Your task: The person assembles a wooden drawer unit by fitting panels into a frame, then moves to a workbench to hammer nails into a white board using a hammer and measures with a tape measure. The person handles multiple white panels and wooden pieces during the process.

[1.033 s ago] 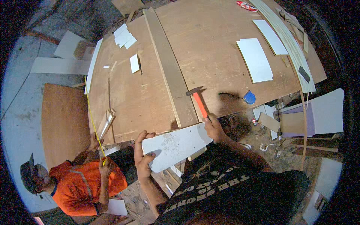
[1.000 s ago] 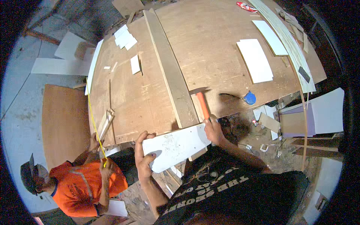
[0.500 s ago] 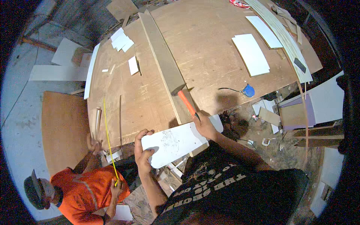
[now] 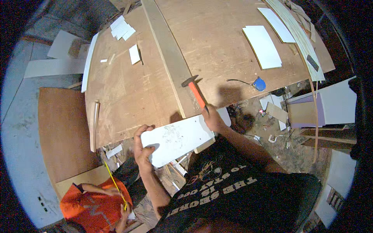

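A white board with a rounded left end lies across my body at the table's near edge. Dark smudges and a few small dots mark its face. My left hand grips that rounded end, thumb on top. Over the board's right part, my right hand is closed around the handle of a hammer with an orange grip. Its dark metal head rests on or hovers just over the long wooden plank; I cannot tell which. A small piece of wood shows beneath the board.
White panels and a blue tape measure lie on the plywood table. Several small white pieces sit far left. At lower left, a person in orange holds a yellow measuring tape. Offcuts litter the right floor.
The hammer head has come away from the motion blur and shows clearly. The co-worker has bent lower and drawn the yellow tape off the table. My view has shifted slightly.
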The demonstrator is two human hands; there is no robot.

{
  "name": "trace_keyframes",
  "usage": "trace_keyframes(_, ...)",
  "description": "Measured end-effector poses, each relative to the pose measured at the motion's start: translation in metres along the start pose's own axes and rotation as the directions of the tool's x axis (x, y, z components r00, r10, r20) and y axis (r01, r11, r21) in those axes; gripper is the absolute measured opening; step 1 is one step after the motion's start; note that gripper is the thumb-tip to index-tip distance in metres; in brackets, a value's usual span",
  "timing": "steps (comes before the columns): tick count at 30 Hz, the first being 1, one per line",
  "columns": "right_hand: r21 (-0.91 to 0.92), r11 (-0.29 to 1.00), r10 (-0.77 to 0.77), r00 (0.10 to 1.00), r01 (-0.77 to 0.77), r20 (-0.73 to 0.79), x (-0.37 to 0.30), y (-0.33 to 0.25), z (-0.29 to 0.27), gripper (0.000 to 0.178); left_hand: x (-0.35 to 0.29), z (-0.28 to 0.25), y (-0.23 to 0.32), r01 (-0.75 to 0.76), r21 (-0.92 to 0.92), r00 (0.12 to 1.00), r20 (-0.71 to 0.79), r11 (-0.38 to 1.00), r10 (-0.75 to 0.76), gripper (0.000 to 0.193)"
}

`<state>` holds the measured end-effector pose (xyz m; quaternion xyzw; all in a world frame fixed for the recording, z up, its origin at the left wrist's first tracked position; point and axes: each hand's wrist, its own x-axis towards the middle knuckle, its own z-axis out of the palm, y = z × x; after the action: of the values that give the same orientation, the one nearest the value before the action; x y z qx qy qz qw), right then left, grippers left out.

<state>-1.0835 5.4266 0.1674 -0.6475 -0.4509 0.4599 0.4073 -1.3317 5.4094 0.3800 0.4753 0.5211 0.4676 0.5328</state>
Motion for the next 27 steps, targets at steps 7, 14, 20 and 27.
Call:
trace_keyframes(7,-0.108,0.979,-0.183,0.981,0.175,-0.067,0.002,-0.002,-0.005,0.025,0.001,-0.006,-0.001,-0.004,0.037,1.000,-0.015,0.999,0.004,0.079)
trace_keyframes(14,-0.146,0.923,-0.372,0.922,0.356,-0.107,0.009,0.006,0.008,0.018,0.000,-0.015,-0.003,-0.053,0.100,0.998,-0.009,0.994,0.054,0.079)
trace_keyframes(20,-0.229,0.959,-0.163,0.986,0.168,0.042,-0.013,0.014,-0.021,0.026,0.002,-0.027,-0.006,0.001,-0.011,1.000,0.015,1.000,0.000,0.076)
trace_keyframes(27,-0.141,0.973,-0.182,0.983,0.181,0.008,-0.096,0.031,-0.032,0.026,0.005,-0.042,-0.017,-0.032,0.013,0.999,0.014,0.999,0.032,0.078)
